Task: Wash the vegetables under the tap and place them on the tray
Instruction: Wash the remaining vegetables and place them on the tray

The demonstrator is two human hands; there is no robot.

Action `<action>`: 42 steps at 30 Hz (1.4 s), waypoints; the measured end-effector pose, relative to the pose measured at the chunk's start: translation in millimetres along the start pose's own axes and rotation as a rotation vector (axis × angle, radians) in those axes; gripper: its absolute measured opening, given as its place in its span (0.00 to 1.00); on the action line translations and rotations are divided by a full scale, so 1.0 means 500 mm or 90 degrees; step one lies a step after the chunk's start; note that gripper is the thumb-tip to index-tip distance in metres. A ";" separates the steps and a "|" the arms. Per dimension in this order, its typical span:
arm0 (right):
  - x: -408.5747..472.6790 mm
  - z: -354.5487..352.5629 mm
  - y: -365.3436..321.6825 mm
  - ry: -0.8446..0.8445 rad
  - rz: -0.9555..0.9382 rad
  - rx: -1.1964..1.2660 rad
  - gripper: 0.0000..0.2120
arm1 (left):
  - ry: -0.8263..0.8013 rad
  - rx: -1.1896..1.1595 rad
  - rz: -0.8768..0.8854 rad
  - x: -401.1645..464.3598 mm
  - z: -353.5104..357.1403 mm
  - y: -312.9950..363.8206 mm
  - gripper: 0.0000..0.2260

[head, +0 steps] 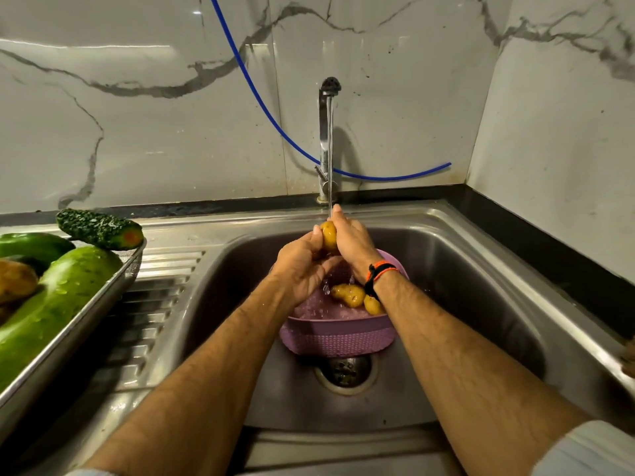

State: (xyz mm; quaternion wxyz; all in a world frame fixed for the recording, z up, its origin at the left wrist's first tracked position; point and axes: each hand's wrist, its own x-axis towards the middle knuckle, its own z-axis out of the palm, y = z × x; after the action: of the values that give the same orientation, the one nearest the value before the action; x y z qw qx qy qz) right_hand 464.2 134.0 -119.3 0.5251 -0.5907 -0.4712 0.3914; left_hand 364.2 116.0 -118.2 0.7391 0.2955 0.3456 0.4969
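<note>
Gripping a smooth oval potato [329,236] upright under the tap [326,139], my left hand [302,269] and right hand [354,242] clasped it together above the purple basket [338,338].

A: From where does the head camera look?

B: From above, forward and down into the sink [446,269], close over both forearms. The tap [324,139] stands straight ahead at the wall.

A: And the edges?

B: It is wide-angle; the tray [79,324] is cut at the left border. There is only this one view
</note>
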 end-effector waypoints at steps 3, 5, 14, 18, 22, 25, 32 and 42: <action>0.005 0.010 -0.002 0.030 -0.010 -0.054 0.24 | 0.041 0.054 0.046 0.005 0.001 -0.005 0.12; -0.002 0.029 -0.001 0.008 -0.029 -0.075 0.22 | 0.086 0.082 0.094 0.000 0.010 -0.010 0.12; 0.009 0.019 0.004 0.037 0.011 -0.002 0.18 | 0.040 0.080 0.106 -0.005 0.025 -0.021 0.20; 0.002 0.041 0.011 0.022 -0.026 0.021 0.22 | 0.062 0.030 0.116 0.008 0.023 -0.010 0.22; 0.015 0.013 -0.005 0.025 0.044 0.081 0.11 | 0.023 0.133 0.104 -0.007 0.009 -0.016 0.20; 0.016 0.028 -0.001 -0.011 -0.038 0.077 0.15 | 0.046 0.121 0.133 0.002 0.009 -0.008 0.19; 0.018 0.041 0.017 0.034 -0.033 0.092 0.24 | 0.059 0.064 0.102 0.002 0.034 -0.021 0.17; 0.016 0.047 0.016 0.054 -0.043 0.203 0.10 | 0.078 0.158 0.199 0.017 0.058 -0.016 0.16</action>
State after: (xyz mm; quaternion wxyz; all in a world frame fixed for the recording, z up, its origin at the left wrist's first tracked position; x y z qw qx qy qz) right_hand 444.8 147.4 -130.2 0.6445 -0.4997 -0.4000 0.4182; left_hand 393.9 118.5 -109.3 0.5885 0.4034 0.3986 0.5762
